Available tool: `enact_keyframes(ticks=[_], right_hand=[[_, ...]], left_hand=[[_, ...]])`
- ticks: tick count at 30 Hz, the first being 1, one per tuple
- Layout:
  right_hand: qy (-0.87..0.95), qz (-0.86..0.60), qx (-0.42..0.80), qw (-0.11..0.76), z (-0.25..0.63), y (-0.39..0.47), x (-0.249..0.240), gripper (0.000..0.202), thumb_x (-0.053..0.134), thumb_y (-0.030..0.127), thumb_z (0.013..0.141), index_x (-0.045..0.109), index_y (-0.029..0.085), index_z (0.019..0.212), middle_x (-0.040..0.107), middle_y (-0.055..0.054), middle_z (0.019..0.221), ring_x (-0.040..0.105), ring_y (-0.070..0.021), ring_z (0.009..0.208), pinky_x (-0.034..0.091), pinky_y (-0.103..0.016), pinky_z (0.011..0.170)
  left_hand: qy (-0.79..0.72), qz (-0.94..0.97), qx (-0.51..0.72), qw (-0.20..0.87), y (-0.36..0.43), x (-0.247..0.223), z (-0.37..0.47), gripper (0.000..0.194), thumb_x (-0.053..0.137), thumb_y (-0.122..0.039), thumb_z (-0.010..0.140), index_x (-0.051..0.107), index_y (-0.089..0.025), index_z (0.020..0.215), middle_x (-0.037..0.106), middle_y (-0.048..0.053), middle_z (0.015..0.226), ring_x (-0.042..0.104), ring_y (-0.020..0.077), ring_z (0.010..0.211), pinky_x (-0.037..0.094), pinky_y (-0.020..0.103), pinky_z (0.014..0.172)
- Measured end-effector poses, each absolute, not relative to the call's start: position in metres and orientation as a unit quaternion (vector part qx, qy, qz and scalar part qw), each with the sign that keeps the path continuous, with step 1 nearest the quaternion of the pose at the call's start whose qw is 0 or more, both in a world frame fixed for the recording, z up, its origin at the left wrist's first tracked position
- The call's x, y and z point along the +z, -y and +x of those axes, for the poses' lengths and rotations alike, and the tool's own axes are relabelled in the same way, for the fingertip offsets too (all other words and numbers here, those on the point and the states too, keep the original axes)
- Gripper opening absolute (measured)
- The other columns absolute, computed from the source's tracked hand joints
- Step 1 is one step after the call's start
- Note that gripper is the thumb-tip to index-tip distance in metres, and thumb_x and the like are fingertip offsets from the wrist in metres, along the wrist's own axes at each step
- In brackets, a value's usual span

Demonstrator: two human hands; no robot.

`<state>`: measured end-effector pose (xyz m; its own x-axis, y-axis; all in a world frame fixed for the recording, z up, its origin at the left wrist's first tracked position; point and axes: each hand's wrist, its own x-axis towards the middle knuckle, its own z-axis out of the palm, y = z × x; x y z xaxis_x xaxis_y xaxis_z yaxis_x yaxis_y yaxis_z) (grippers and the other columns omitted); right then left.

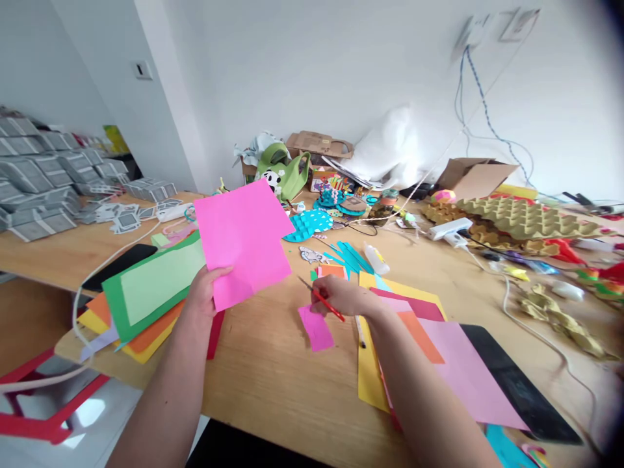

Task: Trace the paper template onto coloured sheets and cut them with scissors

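Note:
My left hand (208, 289) grips the lower left edge of a bright pink paper sheet (244, 240), raised above the table, with a rectangular notch at its right edge. In my right hand (338, 294) is a pair of red-handled scissors (327, 304), its dark tip pointing left toward the sheet; the blades are partly hidden by the fingers. Just below that hand is a small pink paper piece (316, 330); I cannot tell whether the fingers touch it. A white pencil (361, 331) lies beside the right wrist.
Green paper (117, 305) tops a stack at left. Pink paper (468, 370) and a dark tablet-like slab (521, 383) lie at right. A glue bottle (376, 259), blue strips (351, 258), a green bag (285, 170), egg trays (526, 218) and a power strip (449, 229) sit farther back.

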<state>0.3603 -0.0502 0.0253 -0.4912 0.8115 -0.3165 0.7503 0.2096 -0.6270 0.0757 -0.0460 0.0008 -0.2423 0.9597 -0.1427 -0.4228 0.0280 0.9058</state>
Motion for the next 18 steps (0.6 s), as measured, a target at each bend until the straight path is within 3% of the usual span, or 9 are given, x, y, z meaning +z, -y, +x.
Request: enact_keyframes(ticks=[5,11,18], right_hand=[[0.805,-0.543,0.235,-0.052,0.359,0.045,0.018,0.022,0.066,0.038,0.074,0.06,0.018,0.069,0.067,-0.008,0.074,0.059,-0.0183,0.065,0.033,-0.026,0.051],[0.765,-0.634,0.109,0.04,0.41,0.044,0.042,0.033,0.056,0.049,0.081,0.054,0.019,0.067,0.062,-0.006,0.067,0.053,-0.0161,0.059,0.032,-0.026,0.051],[0.732,-0.645,0.172,0.138,0.431,0.043,0.044,0.053,0.054,0.071,0.069,0.054,0.019,0.063,0.061,-0.005,0.056,0.054,-0.0157,0.048,0.035,-0.026,0.044]], left_hand=[[-0.47,0.297,0.658,0.508,0.06,0.024,0.051,0.045,0.082,-0.011,0.043,0.07,-0.013,0.087,0.073,0.004,0.077,0.067,0.0197,0.063,0.057,0.028,0.058],[-0.541,0.273,0.67,0.429,0.07,0.048,-0.009,0.029,0.069,0.0,0.058,0.069,-0.013,0.084,0.074,0.002,0.077,0.066,0.0162,0.061,0.058,0.026,0.056],[-0.54,0.246,0.737,0.324,0.069,0.057,-0.061,0.04,0.065,0.005,0.059,0.067,-0.007,0.098,0.072,0.003,0.073,0.066,0.0132,0.061,0.06,0.033,0.069]])
